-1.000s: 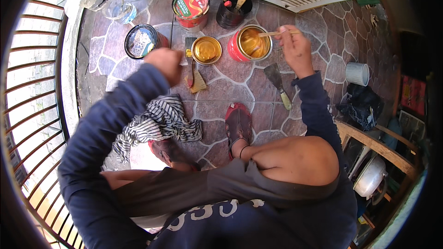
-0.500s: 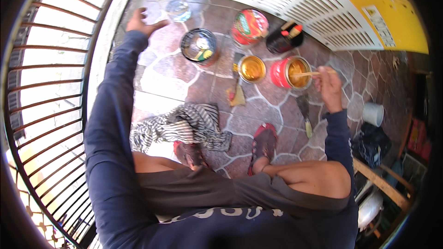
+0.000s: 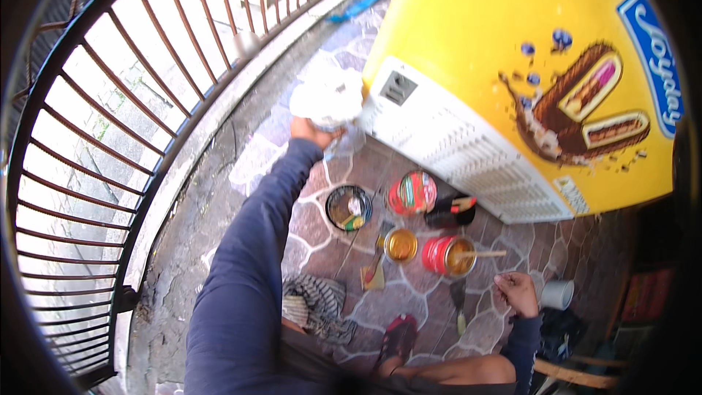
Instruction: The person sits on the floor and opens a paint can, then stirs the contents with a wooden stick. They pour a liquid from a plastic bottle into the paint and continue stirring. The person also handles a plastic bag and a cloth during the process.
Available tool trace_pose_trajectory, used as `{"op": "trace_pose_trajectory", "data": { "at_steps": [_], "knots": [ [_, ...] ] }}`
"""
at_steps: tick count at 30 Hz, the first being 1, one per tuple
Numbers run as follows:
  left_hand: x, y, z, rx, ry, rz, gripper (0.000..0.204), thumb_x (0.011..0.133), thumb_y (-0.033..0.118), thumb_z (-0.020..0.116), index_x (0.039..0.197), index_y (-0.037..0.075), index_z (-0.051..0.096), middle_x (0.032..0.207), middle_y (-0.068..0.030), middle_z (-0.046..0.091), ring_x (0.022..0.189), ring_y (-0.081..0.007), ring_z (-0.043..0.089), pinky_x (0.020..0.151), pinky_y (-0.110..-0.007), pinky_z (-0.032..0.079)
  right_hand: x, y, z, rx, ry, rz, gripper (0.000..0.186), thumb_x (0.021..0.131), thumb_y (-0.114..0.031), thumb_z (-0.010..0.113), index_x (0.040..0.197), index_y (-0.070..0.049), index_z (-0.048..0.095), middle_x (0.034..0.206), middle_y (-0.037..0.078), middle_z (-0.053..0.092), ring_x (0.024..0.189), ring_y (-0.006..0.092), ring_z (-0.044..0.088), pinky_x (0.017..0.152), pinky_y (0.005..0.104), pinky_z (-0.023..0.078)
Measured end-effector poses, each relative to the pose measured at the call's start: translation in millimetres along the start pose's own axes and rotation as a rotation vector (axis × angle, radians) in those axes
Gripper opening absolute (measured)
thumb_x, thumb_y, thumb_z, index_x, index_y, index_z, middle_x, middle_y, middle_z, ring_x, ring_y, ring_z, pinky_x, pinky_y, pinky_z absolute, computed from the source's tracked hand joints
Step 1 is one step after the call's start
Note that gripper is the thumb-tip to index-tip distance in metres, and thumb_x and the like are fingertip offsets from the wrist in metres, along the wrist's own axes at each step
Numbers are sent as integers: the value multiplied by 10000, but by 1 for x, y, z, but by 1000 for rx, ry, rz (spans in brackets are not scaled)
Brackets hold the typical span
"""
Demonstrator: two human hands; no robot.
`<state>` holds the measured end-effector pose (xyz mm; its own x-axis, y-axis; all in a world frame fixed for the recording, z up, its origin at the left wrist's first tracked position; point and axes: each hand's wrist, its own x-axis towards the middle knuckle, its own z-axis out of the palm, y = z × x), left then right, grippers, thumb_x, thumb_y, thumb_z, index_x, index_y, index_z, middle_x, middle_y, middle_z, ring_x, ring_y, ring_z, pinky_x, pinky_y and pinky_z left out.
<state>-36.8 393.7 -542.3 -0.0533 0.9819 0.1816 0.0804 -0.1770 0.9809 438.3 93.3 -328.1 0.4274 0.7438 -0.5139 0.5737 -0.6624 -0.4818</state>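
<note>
Overexposure turns a bulky white object (image 3: 327, 95), perhaps a container or bundle, almost featureless beside the yellow freezer. My left hand (image 3: 314, 132) reaches far forward and grips its near side, fingers partly hidden. My right hand (image 3: 518, 294) hangs above the floor at the right, fingers curled in with nothing visible in them. A thin wooden stick (image 3: 488, 254) leans in a red can (image 3: 436, 254) of amber liquid, apart from that hand. Left of the can stands a small cup (image 3: 401, 246) of amber liquid. A scraper (image 3: 458, 307) lies below the can.
The yellow freezer (image 3: 468, 51) with a white vented base borders the work area. Nearby stand a dark-rimmed can (image 3: 348, 208), a red-labelled tub (image 3: 412, 192) and a black container (image 3: 449, 211). A striped cloth (image 3: 322, 311) lies by my feet; a metal railing (image 3: 139, 139) runs along the left.
My view has swung up toward the freezer. My left hand has moved from beside a clear container onto the white object. My right hand has let go of the stick and drawn back.
</note>
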Motion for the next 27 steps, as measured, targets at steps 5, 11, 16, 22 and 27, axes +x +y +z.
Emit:
{"op": "trace_pose_trajectory", "data": {
  "at_steps": [5, 11, 16, 22, 27],
  "knots": [
    [-36, 5, -29, 118, -181, -5, 942, 711, 637, 723, 1473, 188, 400, 1483, -53, 475, 1374, -285, 407, 1185, -428, 244, -37, -166, 48, -281, -30, -1083, 145, 911, -115, 672, 987, 8, 681, 835, 129, 690, 713, 252, 668, 654, 345, 517],
    [-110, 44, -81, 102, -384, -32, 1083, 475, 246, 959, 1410, 112, 428, 1360, -52, 551, 1260, -242, 518, 1136, -372, 339, -39, -320, 202, -248, 19, -1690, 286, 907, -144, 661, 1140, 2, 586, 1015, 176, 584, 920, 364, 603, 780, 411, 514],
    [-176, 62, -107, 260, -312, -71, 916, 559, 192, 896, 1368, 83, 482, 1321, -81, 570, 1232, -261, 540, 1099, -376, 378, -58, -325, 278, -456, 74, -1720, 231, 920, -274, 655, 985, -57, 611, 838, 140, 561, 788, 329, 624, 626, 422, 532],
    [-238, 103, -106, -335, 44, 30, 722, 718, 149, 757, 1372, 6, 485, 1329, -135, 561, 1269, -283, 515, 1096, -386, 371, -76, -312, 303, -500, 193, -1745, 252, 934, -303, 626, 880, -65, 564, 772, 108, 555, 668, 294, 624, 553, 385, 530],
    [-220, 120, -111, -970, 4, -14, 575, 862, 339, 631, 1284, -43, 548, 1195, -116, 613, 1177, -226, 555, 1028, -349, 403, -81, -318, 301, -540, 191, -1681, 278, 932, -297, 635, 862, -49, 531, 764, 134, 584, 679, 330, 647, 554, 417, 543]
  ]
}}
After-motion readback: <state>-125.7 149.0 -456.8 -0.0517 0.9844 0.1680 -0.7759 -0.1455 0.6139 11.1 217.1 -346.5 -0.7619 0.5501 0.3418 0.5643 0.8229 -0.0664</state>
